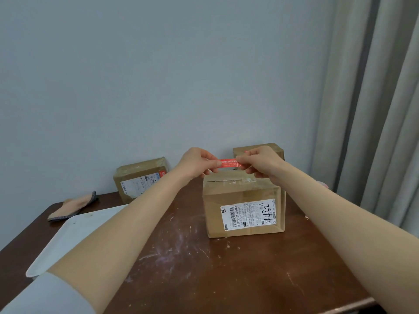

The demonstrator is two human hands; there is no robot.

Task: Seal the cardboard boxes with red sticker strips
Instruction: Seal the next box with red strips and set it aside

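- The dark wooden table (181, 279) fills the lower frame, scuffed with pale marks; its near middle lies bare between the two forearms; its back edge meets the wall.
- A white tray (74, 236) lies at the left, one corner reaching the table's left edge; a folded cloth (72, 206) sits behind it, apart.
- The nearest cardboard box (243, 207) stands right of centre with its shipping label facing the camera; clear table on its left and in front.
- A second box (138, 180) leans by the wall at back left; a third box (258, 150) stands behind the hands at the wall.
- The left hand (195, 163) pinches the left end of the red sticker strip (229, 163); the right hand (260, 163) pinches the right end.
- The strip is held taut and level just above the back top edge of the nearest box; contact cannot be told.
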